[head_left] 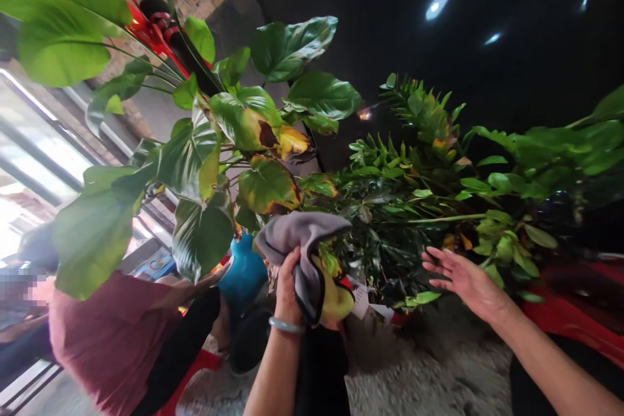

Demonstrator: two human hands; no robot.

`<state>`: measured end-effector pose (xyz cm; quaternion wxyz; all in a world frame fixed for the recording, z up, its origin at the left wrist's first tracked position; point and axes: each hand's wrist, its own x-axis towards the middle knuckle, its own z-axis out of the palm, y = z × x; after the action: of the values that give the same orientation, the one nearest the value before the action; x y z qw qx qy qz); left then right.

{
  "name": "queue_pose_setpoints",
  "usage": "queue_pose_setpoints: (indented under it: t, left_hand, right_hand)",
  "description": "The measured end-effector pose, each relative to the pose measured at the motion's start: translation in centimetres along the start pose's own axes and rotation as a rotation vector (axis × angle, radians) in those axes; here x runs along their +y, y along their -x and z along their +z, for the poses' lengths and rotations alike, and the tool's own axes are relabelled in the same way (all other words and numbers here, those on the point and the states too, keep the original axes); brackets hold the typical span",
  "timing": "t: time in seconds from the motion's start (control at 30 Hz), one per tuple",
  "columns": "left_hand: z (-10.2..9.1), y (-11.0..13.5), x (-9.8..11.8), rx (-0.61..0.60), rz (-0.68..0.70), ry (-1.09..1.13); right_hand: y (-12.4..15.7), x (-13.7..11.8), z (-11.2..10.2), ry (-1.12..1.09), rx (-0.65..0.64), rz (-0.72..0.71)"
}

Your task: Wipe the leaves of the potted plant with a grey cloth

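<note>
A grey and yellow cloth (312, 234) is bunched in my left hand (288, 283), whose fingers are wrapped round it. A bracelet (286, 325) circles that wrist. Off to the right, my right hand (451, 273) reaches toward the leafy plants with its fingers spread and nothing in them. The nearest leaves are on a low plant (507, 240) just beyond its fingertips. Above the cloth rises a tall broad-leaved plant (185, 162). Several of its leaves, such as a browned leaf (268, 185), are yellow and brown at the edges.
A person in a pink shirt (107, 338) sits at the left, beside a blue container (244, 273). A dark glossy panel (390, 26) stands behind the plants. A red object (575, 305) is at the right. Rough grey floor (404, 370) lies below.
</note>
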<state>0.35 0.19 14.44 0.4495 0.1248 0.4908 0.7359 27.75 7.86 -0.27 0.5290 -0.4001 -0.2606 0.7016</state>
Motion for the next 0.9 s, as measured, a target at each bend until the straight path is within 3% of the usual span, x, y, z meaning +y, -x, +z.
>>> queue_pose_setpoints:
  t: [0.07, 0.13, 0.23, 0.3, 0.4, 0.5, 0.57, 0.67, 0.73, 0.8, 0.9]
  left_hand:
    - [1.5, -0.4, -0.3, 0.021, 0.048, 0.021]
    - [1.3, -0.2, -2.5, 0.019, -0.007, -0.116]
    - [-1.8, 0.9, -6.4, -0.075, -0.243, -0.355]
    - [-3.9, 1.6, -7.2, -0.162, -0.351, -0.391]
    - [-4.3, 1.5, -4.6, -0.242, -0.319, -0.309]
    - [-1.4, 0.2, -0.8, -0.155, -0.117, -0.083]
    - [0.7, -0.6, -0.1, -0.050, -0.017, 0.010]
    - [1.3, -0.7, -3.0, 0.068, -0.023, -0.132]
    - [-0.2, 0.2, -6.4, 0.085, -0.096, -0.297]
    - [-2.1, 1.6, -8.9, -0.003, -0.231, -0.369]
    - [-2.9, 3.0, -8.8, -0.067, -0.282, -0.345]
  right_hand:
    - [-0.1, 0.0, 0.1, -0.005, -0.014, 0.004]
    - [-0.1, 0.0, 0.0, 0.001, -0.040, 0.003]
    - [-0.1, -0.1, -0.2, 0.013, -0.053, 0.005]
    - [0.0, -0.1, -0.3, 0.016, -0.052, 0.002]
    - [0.2, -0.2, -0.3, 0.008, -0.030, -0.018]
    - [0.2, -0.4, -0.3, -0.006, -0.016, -0.019]
    - [0.2, -0.5, -0.4, -0.015, -0.024, -0.015]
    - [0.1, -0.5, -0.3, -0.017, -0.038, -0.010]
    - [0.1, -0.5, -0.2, -0.008, -0.050, -0.005]
    - [0.2, -0.6, -0.1, -0.001, -0.050, -0.003]
    - [0.3, -0.6, 0.2, -0.008, -0.028, -0.004]
